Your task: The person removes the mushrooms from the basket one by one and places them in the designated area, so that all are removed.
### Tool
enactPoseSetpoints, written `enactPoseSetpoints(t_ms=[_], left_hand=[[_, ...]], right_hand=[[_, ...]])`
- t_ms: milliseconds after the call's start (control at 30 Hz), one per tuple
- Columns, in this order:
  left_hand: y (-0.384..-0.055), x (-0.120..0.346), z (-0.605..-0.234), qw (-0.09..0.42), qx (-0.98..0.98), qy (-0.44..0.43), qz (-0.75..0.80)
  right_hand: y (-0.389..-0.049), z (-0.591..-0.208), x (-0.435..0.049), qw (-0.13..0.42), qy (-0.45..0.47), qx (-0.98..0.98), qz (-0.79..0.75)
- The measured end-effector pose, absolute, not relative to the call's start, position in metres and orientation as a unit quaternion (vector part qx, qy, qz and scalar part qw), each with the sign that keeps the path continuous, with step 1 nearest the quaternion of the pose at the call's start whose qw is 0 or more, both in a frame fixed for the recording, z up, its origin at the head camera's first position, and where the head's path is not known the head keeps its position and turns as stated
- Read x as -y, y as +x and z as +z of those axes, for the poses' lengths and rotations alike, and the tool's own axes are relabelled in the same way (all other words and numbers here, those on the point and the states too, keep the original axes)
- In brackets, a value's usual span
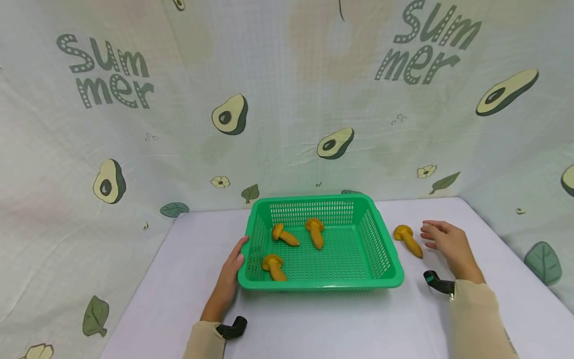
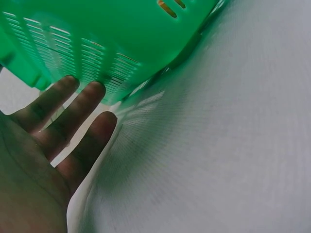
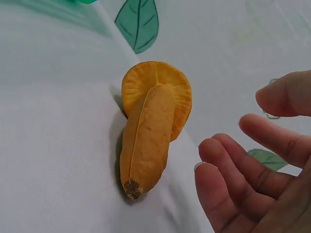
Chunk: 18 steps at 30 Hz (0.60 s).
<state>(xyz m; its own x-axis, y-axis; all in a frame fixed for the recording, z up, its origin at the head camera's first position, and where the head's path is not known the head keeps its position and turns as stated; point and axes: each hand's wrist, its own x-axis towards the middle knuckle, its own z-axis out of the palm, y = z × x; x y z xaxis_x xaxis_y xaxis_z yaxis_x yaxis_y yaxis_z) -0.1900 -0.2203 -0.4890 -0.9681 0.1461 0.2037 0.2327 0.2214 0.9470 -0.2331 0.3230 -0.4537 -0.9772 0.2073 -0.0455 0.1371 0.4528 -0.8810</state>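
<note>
And here's the yellow mushroom (image 3: 148, 141), lying on the white table (image 3: 53, 145), ribbed cap uppermost in view, stem running down to a dark tip! To its right, the right-hand grip (image 3: 267, 194), fingers parted, just beside it, no contact! Leaf prints (image 3: 139, 24) decorate the backdrop (image 3: 218, 53); up top, a green sliver (image 3: 87, 1), probably some rim, barely shows.

The basket (image 1: 320, 285) stood on the table (image 1: 336, 329), before the cloth (image 1: 278, 164). Inside, one mushroom (image 1: 287, 238) lay far left, a second mushroom (image 1: 317, 237) far centre, a third mushroom (image 1: 275, 267) near left. A fourth mushroom (image 1: 409, 241) lay between basket and right hand (image 1: 452, 245). Left hand (image 1: 229, 271): at basket's left side.
</note>
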Motion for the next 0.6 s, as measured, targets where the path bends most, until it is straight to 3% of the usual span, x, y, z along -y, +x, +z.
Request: enactPoseSetpoints(t_ms=[600], left_hand=[[-0.185, 0.219, -0.488, 0.033, 0.780, -0.111, -0.615]], right_hand=[[-0.247, -0.414, -0.322, -0.011, -0.013, 0.831, 0.556]])
